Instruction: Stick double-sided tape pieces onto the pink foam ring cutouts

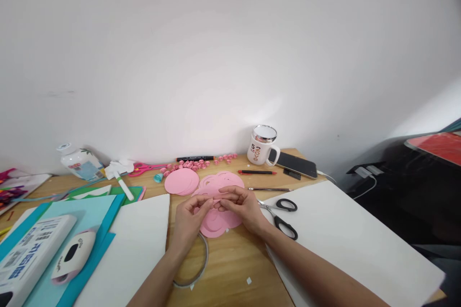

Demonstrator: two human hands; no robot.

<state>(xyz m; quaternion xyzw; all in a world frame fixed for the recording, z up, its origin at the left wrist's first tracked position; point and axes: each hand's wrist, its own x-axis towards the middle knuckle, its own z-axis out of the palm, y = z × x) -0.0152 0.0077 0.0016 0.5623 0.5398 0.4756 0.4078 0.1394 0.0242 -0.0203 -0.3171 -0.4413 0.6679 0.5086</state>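
My left hand and my right hand meet over a pile of pink paper cutouts at the middle of the table. Both hands pinch a small piece of pink paper between their fingertips; the fingers cover most of it. Behind and left of the hands lies a stack of pink paper circles. Small pink rolled paper pieces are heaped beyond it. Close to my right wrist, black-handled scissors rest partly on white paper.
A white mug and a phone stand and lie at the back right. White sheets cover the right side. A ring of tape lies by my left wrist. Coloured paper, a white box and a bottle occupy the left.
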